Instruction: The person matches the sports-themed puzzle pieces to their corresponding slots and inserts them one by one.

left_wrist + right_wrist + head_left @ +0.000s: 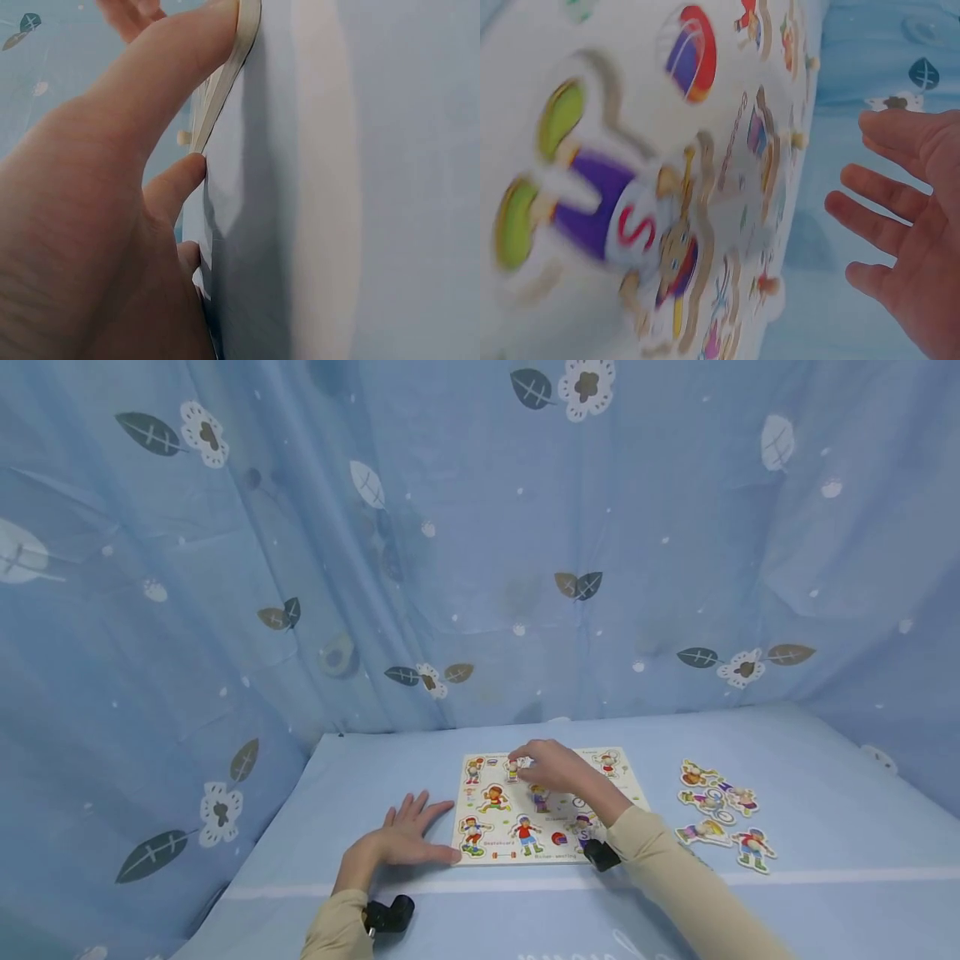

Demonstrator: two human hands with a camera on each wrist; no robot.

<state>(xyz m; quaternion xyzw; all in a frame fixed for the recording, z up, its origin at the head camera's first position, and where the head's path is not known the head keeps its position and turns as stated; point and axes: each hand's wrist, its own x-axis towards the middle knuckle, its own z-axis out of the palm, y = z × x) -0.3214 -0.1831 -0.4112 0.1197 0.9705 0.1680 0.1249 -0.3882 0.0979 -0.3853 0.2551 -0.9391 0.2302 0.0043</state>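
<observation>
Head view, white rectangular board (562,808): set with colourful cartoon figures (527,835), laid beneath the right hand (557,767).
Left hand (405,841): spread wide, thumb set against the board's edge, presumably so that sliding is prevented.
Right hand: held above the board, fingers parted, nothing seen gripped.
Loose flat colourful figure cutouts (703,803): grouped right of the right hand, probably for easy reach.

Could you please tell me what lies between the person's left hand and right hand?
Between the left hand and the right hand lies the left part of the puzzle board, with its running figure, as the head view shows.
</observation>
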